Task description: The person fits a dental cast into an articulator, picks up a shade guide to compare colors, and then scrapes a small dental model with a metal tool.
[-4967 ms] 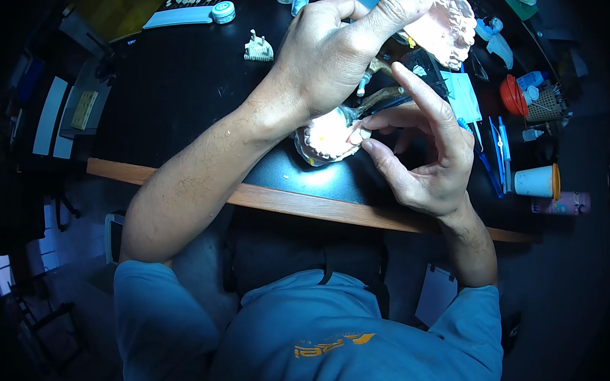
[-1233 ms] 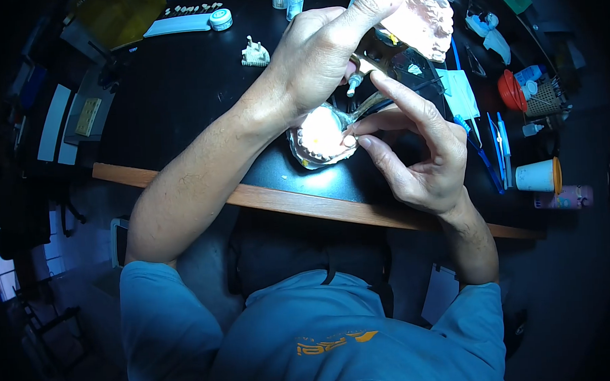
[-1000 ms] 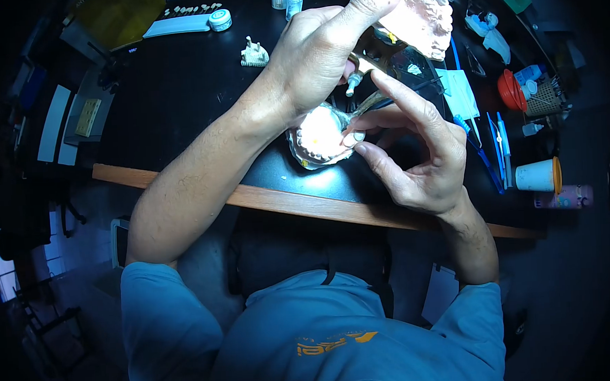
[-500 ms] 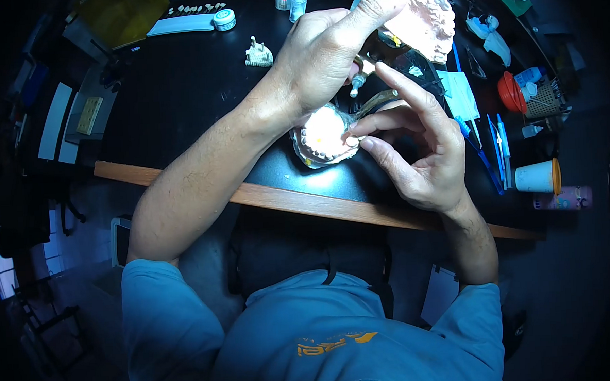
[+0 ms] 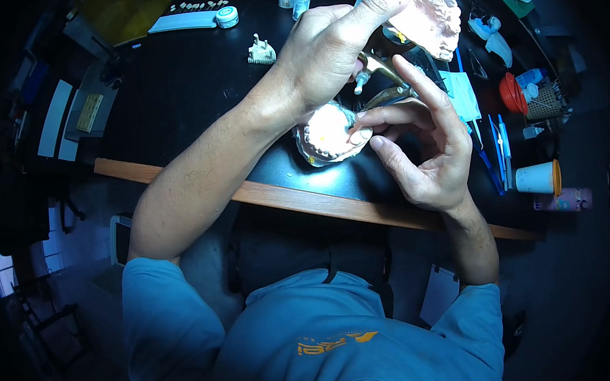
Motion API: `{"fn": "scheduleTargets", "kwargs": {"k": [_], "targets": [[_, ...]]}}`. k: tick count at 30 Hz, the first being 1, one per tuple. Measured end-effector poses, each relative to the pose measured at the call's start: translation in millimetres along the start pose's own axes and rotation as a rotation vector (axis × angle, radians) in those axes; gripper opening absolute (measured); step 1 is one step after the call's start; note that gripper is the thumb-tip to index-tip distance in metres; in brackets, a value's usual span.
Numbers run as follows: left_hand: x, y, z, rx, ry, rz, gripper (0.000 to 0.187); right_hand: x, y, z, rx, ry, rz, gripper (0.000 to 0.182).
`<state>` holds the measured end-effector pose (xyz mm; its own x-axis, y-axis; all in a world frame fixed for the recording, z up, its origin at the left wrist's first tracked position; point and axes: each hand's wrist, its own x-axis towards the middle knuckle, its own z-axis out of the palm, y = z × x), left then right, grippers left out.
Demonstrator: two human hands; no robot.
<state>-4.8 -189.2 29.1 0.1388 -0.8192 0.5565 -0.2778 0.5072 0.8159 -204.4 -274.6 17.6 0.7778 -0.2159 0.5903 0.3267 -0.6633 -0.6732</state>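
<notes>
The lower dental cast (image 5: 322, 136) lies near the table's front edge, its middle washed out by bright light. Tilted back above it is the upper dental cast (image 5: 441, 24), and a brass-coloured articulator (image 5: 385, 68) shows between the two. My left hand (image 5: 323, 57) is closed around the raised upper part of the articulator, thumb over the upper cast. At the lower cast's right side, my right hand (image 5: 429, 154) has one fingertip against a small pale tooth piece (image 5: 362, 135). Its thumb stands slightly apart from that piece, and another finger points upward.
A small plaster die model (image 5: 261, 51) stands beyond my left forearm. Farther back are a strip of teeth with a round jar (image 5: 226, 17) and two small bottles (image 5: 301, 1). To the right are blue-handled tools (image 5: 500, 144), a white cup (image 5: 536, 178) and a red bowl (image 5: 510, 93).
My right thumb has drawn slightly away from the finger at the lower cast. The upright finger has shifted right, uncovering more of the articulator. My left hand keeps its hold.
</notes>
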Motion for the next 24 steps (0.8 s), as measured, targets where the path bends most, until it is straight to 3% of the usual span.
{"fn": "scheduleTargets", "kwargs": {"k": [12, 24], "targets": [[2.4, 5.2, 2.0, -0.012, -0.012, 0.000, 0.070, -0.1, 0.5, 1.5, -0.036, 0.039, 0.006, 0.072], [5.4, -2.2, 0.4, -0.113, -0.002, -0.076, 0.069, 1.9, -3.6, -3.8, -0.169, -0.073, -0.096, 0.071]]}}
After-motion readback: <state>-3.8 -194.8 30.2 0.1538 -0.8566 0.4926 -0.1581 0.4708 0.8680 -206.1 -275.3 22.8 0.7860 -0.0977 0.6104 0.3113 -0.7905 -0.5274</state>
